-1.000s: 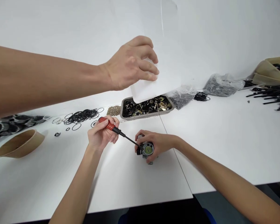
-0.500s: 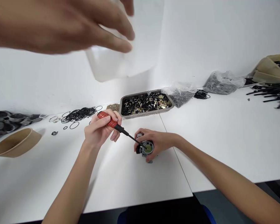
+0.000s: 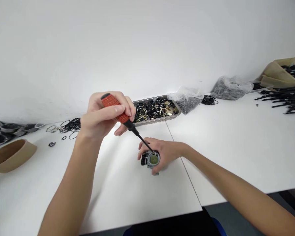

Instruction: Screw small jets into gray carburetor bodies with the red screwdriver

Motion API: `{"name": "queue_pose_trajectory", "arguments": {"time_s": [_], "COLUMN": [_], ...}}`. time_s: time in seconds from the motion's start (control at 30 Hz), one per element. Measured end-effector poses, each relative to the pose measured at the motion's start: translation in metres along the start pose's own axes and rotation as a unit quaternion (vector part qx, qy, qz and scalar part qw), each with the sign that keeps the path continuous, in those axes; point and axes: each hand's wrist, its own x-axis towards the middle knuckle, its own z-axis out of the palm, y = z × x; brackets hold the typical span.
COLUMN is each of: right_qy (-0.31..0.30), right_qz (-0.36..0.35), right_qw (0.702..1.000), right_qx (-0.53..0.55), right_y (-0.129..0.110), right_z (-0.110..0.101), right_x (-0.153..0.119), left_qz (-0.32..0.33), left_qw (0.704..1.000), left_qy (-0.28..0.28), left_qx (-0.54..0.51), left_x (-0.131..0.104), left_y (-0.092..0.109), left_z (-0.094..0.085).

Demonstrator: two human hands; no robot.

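Observation:
A screwdriver [image 3: 116, 108] with a red handle and dark shaft is gripped in my left hand [image 3: 100, 114]. It slants down to the right, and its tip is at the upper rim of a round bore. That bore belongs to a small grey metal carburetor [image 3: 149, 160] with a black knob on its left side and a greenish-brass disc inside. My right hand [image 3: 166, 152] wraps round the carburetor from the right and holds it on the white table [image 3: 127, 190]. Whether the tip touches the rim, I cannot tell.
Behind stands a metal tray [image 3: 157, 121] of small mixed parts. Plastic bags [image 3: 186, 101] of parts, black rods [image 3: 285, 98] and a beige bin [image 3: 277, 70] lie to the right. Leftward are black rubber rings [image 3: 70, 126], a beige bowl [image 3: 22, 157] and grey castings [image 3: 9, 127].
Another person's hand with a whitish translucent container has left the top of the view. My left hand has raised the screwdriver, and its tip has moved from the brass disc to the bore's rim.

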Motion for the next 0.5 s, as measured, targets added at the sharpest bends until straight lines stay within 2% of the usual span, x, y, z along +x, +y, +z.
{"name": "queue_pose_trajectory", "arguments": {"time_s": [0.1, 0.2, 0.3, 0.4, 0.5], "right_qy": [-0.011, -0.029, 0.012, 0.086, 0.076], "right_qz": [0.029, 0.079, 0.119, 0.169, 0.199], "right_qw": [0.999, 0.996, 0.993, 0.981, 0.972], "right_qx": [0.008, 0.011, -0.011, -0.04, -0.1], "right_y": [-0.004, -0.012, -0.029, -0.059, -0.09], "right_z": [-0.006, -0.018, -0.03, -0.03, -0.014], "right_x": [-0.002, -0.009, -0.015, -0.014, -0.009], "left_qz": [0.048, 0.047, 0.044, 0.051, 0.063], "left_qw": [0.998, 0.996, 0.993, 0.987, 0.982], "left_qy": [-0.006, 0.005, 0.036, 0.049, 0.023], "left_qx": [0.027, 0.07, 0.108, 0.142, 0.179], "left_x": [0.001, -0.006, -0.017, -0.028, -0.038], "left_y": [0.011, 0.02, 0.032, 0.051, 0.073], "left_z": [0.002, 0.004, 0.001, -0.013, -0.035]}}
